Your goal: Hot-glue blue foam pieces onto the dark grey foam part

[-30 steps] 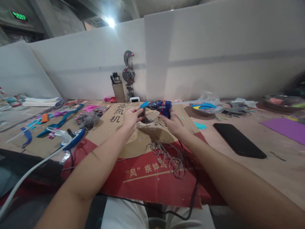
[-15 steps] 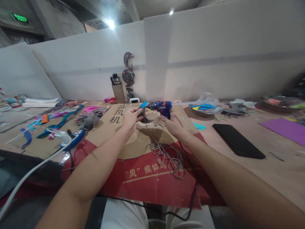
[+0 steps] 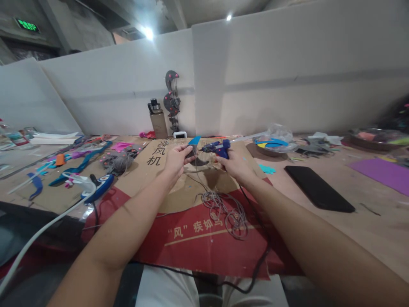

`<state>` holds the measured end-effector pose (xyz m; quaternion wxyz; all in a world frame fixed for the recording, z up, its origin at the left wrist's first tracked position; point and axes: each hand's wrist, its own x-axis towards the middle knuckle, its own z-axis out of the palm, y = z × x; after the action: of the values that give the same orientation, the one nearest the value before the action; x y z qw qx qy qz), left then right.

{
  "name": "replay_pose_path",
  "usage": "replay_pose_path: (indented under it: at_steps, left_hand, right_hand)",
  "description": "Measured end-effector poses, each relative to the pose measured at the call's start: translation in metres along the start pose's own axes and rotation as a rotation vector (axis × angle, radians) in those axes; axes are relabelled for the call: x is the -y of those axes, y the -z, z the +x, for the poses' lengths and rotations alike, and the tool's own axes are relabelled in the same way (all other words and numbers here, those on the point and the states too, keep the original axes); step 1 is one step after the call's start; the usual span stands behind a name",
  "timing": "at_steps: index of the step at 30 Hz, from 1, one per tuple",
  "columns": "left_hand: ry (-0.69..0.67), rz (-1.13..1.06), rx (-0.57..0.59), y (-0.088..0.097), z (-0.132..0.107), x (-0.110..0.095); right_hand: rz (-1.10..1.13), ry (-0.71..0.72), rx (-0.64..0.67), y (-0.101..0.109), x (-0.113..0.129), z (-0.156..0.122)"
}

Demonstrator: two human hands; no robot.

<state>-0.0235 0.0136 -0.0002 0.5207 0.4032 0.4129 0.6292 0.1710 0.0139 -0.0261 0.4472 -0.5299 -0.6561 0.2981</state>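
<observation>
Glue gun (image 3: 219, 147), dark blue, sits in the person's right hand (image 3: 238, 164), its body showing just above and beyond the fingers, which are curled closed around the handle. Its nozzle points left, toward the left hand (image 3: 177, 160). That hand is nearly closed, thumb and fingers pinching a blue piece (image 3: 194, 140) that sticks up past the fingertips. A dark crescent (image 3: 200, 162) curves out just below and to the right of those fingertips, between the two hands; whether it is joined to the blue piece I cannot tell. The nozzle tip is close to both pieces, but contact is too small to make out.

Beneath the hands a cardboard sheet (image 3: 140, 172), tan with a red front part, covers the middle of the tabletop (image 3: 319, 234). A loose tangle of grey cord (image 3: 220, 204) lies on it, nearer the person than either hand. Right of the right hand, well apart, lies a black phone-shaped slab (image 3: 318, 187).
</observation>
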Motion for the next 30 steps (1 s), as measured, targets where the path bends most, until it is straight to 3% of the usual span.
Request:
replay_pose_path:
  at_steps: [5,7,9,13,17,20,24,27,30]
  left_hand:
    - [-0.002,0.042,0.005,-0.005,-0.004,0.005]
    - [-0.028,0.084,0.0,-0.007,-0.005,0.007]
    - [-0.077,0.135,-0.008,-0.008,-0.006,0.008]
    - [-0.209,0.241,0.005,-0.011,-0.01,0.007]
    - [-0.33,0.404,0.019,-0.015,-0.018,0.003]
    - [-0.367,0.46,0.039,-0.017,-0.022,0.002]
    - [-0.204,0.283,0.065,-0.02,-0.021,0.006]
    - [-0.022,0.096,0.063,-0.021,-0.02,0.007]
    - [0.053,0.013,0.08,-0.022,-0.02,0.006]
  right_hand:
    - [-0.363,0.053,-0.062,0.005,-0.017,0.004]
    - [-0.566,0.007,-0.139,0.008,-0.015,0.0]
    - [-0.624,0.001,-0.184,0.009,-0.007,-0.004]
    - [-0.195,-0.007,0.002,-0.004,0.015,-0.01]
    - [0.398,-0.015,0.039,-0.033,0.03,-0.013]
    - [0.706,-0.1,0.082,-0.043,0.037,-0.018]
    - [0.832,-0.213,0.139,-0.037,0.044,-0.023]
    - [0.752,-0.195,0.125,-0.031,0.044,-0.021]
    - [0.661,-0.139,0.056,-0.029,0.038,-0.018]
